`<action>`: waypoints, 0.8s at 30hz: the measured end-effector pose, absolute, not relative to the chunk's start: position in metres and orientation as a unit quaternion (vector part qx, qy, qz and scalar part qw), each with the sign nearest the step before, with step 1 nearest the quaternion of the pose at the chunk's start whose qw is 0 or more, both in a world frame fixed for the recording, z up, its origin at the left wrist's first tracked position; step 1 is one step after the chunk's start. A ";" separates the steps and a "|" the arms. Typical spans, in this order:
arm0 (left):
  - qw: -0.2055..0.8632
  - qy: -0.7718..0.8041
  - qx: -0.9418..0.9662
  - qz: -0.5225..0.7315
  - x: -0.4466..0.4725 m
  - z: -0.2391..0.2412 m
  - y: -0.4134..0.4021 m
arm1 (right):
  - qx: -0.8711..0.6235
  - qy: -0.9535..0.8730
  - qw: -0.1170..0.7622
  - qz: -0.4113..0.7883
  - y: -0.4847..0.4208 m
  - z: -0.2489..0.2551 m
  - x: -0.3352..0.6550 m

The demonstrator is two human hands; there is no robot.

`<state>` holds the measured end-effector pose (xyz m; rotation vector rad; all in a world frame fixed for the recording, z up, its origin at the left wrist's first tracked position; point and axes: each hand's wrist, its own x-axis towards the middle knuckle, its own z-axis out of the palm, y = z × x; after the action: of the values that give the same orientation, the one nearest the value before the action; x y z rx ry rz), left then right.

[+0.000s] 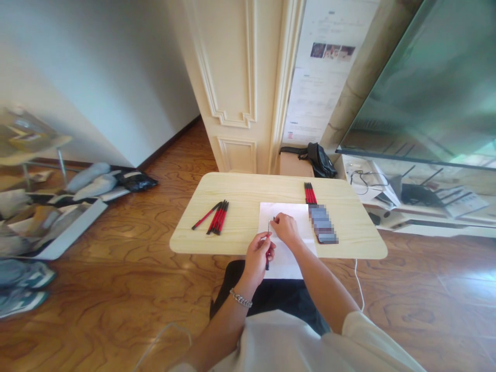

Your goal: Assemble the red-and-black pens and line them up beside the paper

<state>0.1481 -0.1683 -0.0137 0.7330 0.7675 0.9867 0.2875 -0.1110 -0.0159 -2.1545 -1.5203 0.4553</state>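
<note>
**Fiddling with pen parts over a sheet of paper**

Gripping a slender red plastic pen with a black end (267,264) in the left hand (259,254), with fingers curled snugly around the barrel. Holding it roughly upright in view, above a plain white sheet of paper (289,261) hanging partly over the near edge of the pale wood-grain bench with rounded corners (248,190). Pinching what looks like a small black piece (275,219) in the fingertips of the right hand (287,227), just beside a thin pale rod (269,227) poking up from the pen. Too small to identify, honestly: could be a cap, could be some other part. Can't tell about contact with the rod either.

Would call this step mid-assembly or mid-disassembly, but can't pick a direction from one view. Next, would need to hold the left grip steady, then either line the black piece up with the rod or pull it well clear. Should go easy on the rod; might bend if pushed off-axis.

Also spotting a loose fan of red-and-black pens (219,219) on the left of the bench, and a tidy row of matching pens (310,193) over on the right, just beyond a pixelated phone-like slab (323,226). Can't say which batch to count as done.
</note>
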 end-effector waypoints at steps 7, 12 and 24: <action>0.753 0.348 0.336 0.447 0.151 -0.011 -0.166 | -0.764 -0.546 0.292 0.179 -0.119 -0.008 0.293; 0.750 0.358 0.347 0.434 0.156 -0.011 -0.166 | -0.687 -0.523 0.406 0.300 -0.140 0.006 0.297; 0.741 0.374 0.373 0.414 0.163 -0.013 -0.175 | -0.715 -0.487 0.411 0.288 -0.131 0.016 0.319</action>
<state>0.1633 -0.1746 -0.0134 0.8173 0.8208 0.9074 0.3188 -0.1310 0.0162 -1.8006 -1.2252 0.7240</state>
